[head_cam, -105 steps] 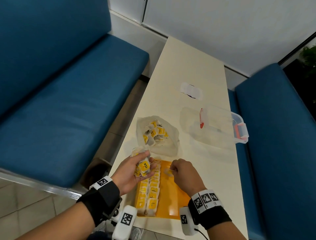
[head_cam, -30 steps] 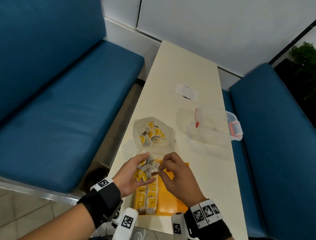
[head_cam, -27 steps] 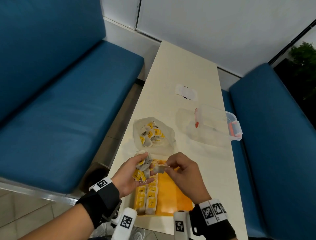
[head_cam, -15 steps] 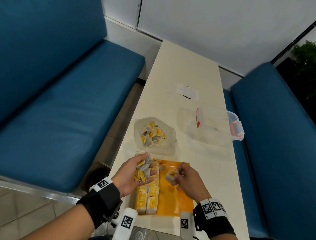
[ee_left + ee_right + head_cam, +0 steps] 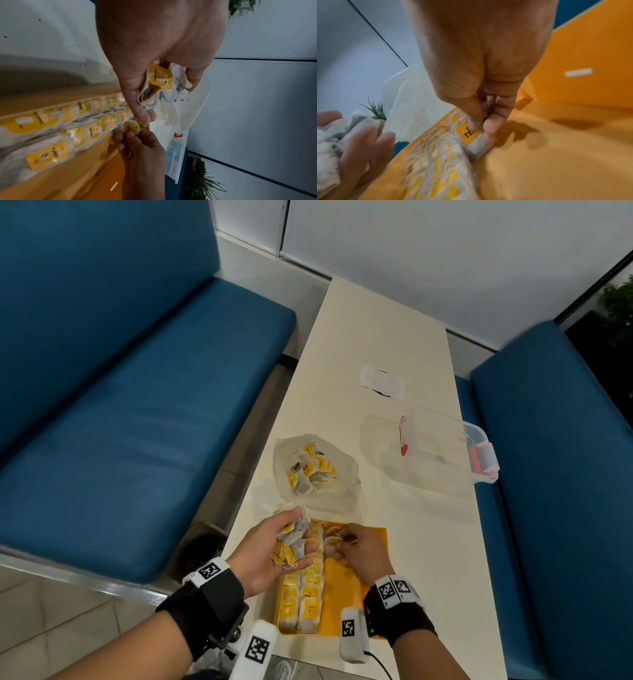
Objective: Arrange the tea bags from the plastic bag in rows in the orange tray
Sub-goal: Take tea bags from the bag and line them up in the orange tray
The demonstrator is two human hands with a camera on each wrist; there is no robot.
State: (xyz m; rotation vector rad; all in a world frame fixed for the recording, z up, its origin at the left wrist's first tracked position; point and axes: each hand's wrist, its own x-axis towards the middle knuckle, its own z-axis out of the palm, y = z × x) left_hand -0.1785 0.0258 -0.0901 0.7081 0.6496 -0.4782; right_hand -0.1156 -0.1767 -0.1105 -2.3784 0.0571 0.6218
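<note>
The orange tray (image 5: 346, 597) lies at the table's near edge, with two rows of yellow-tagged tea bags (image 5: 305, 594) along its left side. My left hand (image 5: 274, 546) hovers palm-up over the tray's far left corner and grips a bunch of tea bags (image 5: 161, 83). My right hand (image 5: 346, 542) pinches one tea bag (image 5: 472, 136) between thumb and fingers, down on the tray floor at the far end of the second row. The plastic bag (image 5: 315, 470) with more tea bags lies open just beyond the tray.
A clear lidded box with red clips (image 5: 445, 446) stands at the table's right edge. A white paper slip (image 5: 382, 381) lies farther back. Blue benches (image 5: 137, 405) flank the narrow table on both sides.
My right hand drew one tea bag from the bunch in my left hand, carried it down and left, and now holds it against the end of the second row. The left hand stayed put.
</note>
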